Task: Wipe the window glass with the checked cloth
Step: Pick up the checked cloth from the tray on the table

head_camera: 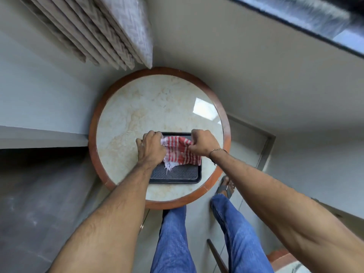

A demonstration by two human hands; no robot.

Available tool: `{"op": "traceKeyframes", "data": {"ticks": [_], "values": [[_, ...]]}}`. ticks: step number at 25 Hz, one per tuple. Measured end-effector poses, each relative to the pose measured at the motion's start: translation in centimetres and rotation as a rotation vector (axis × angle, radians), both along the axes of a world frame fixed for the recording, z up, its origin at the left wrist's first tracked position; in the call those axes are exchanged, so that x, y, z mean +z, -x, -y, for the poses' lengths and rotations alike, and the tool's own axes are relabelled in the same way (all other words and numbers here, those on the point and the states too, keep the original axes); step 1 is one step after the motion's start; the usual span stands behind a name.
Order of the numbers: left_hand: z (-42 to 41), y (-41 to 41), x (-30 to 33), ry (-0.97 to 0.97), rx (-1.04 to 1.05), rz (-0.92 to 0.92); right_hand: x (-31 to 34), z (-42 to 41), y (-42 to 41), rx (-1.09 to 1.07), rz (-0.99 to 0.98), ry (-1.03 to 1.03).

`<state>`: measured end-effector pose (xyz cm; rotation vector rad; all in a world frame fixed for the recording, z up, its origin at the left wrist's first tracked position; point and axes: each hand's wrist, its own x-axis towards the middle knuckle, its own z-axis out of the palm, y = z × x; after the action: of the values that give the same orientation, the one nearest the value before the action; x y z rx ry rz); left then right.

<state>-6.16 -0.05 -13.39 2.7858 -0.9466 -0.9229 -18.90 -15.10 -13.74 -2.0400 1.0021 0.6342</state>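
Legs in blue jeans (173, 241) are standing at the near edge of the view, two of them, with one sandalled foot (226, 187) showing on the pale floor to the right. Two bare forearms are reaching forward from there over one round table (137, 107), its top marbled cream inside a reddish-brown wooden rim. One thin bracelet (217, 150) is circling the right wrist.

On the near half of the table one dark rectangular tray (177, 174) is lying flat, its textured floor showing nearest the person. One checked cloth (178, 152), red and white with a frayed white fringe, is lying bunched across the far half of that tray. The left hand (150, 147) is closing down on the cloth's left end, fingers curled into the fabric. The right hand (202, 141) is pinching the cloth's right end in a tight fist, knuckles up. Both hands are gripping the same cloth, with the fabric sagging between them.

Farther off to the left, one pleated grey curtain (110, 30) is hanging just beyond the table's far rim. At the far right, the window glass (315, 12) is running in one dark-framed strip, well apart from the cloth.

No writing, label or brand is readable anywhere.
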Motion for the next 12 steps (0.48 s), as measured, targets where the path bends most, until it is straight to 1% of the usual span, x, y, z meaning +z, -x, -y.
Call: {"op": "traceKeyframes", "data": {"ticks": [3,5,6,7,9,12], "values": [[2.9,0.1,7.4,0.103,-0.068,-0.002,7.7,4.5,1.2,-0.148,0.055,-0.11],[6.6,-0.3,13.2,0.205,-0.107,0.025,14.1,8.3,1.6,-0.254,0.098,-0.11],[8.6,-0.4,16.4,0.277,-0.103,0.012,17.9,10.1,2.2,-0.32,0.151,-0.103],[10.9,-0.4,20.2,0.363,-0.079,-0.02,22.2,12.0,2.9,-0.394,0.234,-0.12],[15.5,-0.8,27.5,0.486,-0.046,-0.087,30.2,15.7,4.0,-0.519,0.421,-0.245],[21.8,-1.4,39.5,0.668,-0.088,-0.146,43.7,19.9,6.0,-0.545,0.645,-0.444]]}}
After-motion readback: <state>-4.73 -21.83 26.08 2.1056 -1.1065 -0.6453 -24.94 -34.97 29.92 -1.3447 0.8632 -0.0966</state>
